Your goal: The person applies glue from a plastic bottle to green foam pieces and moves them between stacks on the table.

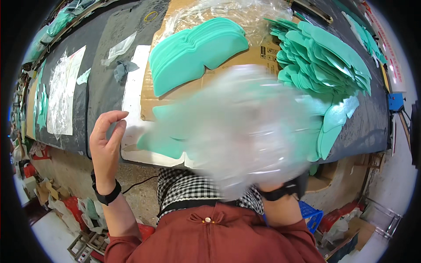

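A clear plastic bag (pixel 237 131), smeared by motion, fills the middle of the view above the table's front edge. My right hand lies behind or inside it. Only the wrist with its black band (pixel 283 191) shows plainly; the fingers are hidden. To the left, my left hand (pixel 107 136) is raised with curled fingers, a gap between thumb and forefinger and nothing in it. Green curved sheets (pixel 169 147) with a notch lie partly under the bag. Beyond it, a neat stack of the same notched sheets (pixel 197 48) rests on cardboard (pixel 175 103).
A large loose heap of green sheets (pixel 322 59) stands at the right, some spilling toward the front edge. Crumpled clear film (pixel 210 13) lies at the back. Plastic scraps (pixel 120 48) and a film-covered white sheet (pixel 66 94) lie on the dark table (pixel 103 87) at left.
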### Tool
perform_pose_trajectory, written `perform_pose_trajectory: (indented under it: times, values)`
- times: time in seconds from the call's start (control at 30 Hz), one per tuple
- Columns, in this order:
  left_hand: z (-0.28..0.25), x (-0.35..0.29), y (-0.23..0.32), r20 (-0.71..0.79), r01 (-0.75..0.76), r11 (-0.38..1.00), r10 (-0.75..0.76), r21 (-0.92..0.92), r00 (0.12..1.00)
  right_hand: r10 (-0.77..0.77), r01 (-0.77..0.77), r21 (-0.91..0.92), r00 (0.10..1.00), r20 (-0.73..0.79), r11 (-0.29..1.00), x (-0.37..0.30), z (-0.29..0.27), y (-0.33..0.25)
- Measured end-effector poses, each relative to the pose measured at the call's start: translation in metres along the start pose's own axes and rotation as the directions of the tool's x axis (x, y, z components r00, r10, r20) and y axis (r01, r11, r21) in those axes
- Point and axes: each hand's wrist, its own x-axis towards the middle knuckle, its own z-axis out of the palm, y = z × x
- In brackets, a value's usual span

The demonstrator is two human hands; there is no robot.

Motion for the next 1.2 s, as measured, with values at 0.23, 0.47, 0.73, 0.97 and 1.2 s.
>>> perform_pose_trajectory:
  times: [0.23,0.47,0.73,0.97,1.2]
  values:
    - [-0.003,0.009,-0.015,0.063,0.015,0.996,-0.009,-0.089,0.998,0.1,-0.215,-0.244,0.906,-0.41,0.946,0.02,-0.066,0.03]
    - [-0.003,0.023,-0.008,0.019,-0.04,0.995,0.042,-0.093,0.999,0.199,-0.176,0.094,0.853,-0.481,0.98,0.024,-0.023,0.01]
    - [0.01,0.049,-0.018,0.146,-0.01,0.954,0.056,-0.299,0.988,-0.096,0.096,0.006,0.993,0.065,0.995,0.044,0.087,-0.042]
    - [0.044,0.071,0.008,0.096,0.04,0.984,-0.024,-0.172,0.995,-0.071,0.053,0.092,0.976,0.207,0.994,0.02,0.06,-0.038]
    - [0.076,0.08,0.013,0.042,-0.223,0.928,0.221,0.298,0.974,0.075,-0.111,-0.228,0.985,-0.158,0.967,-0.028,-0.07,0.019]
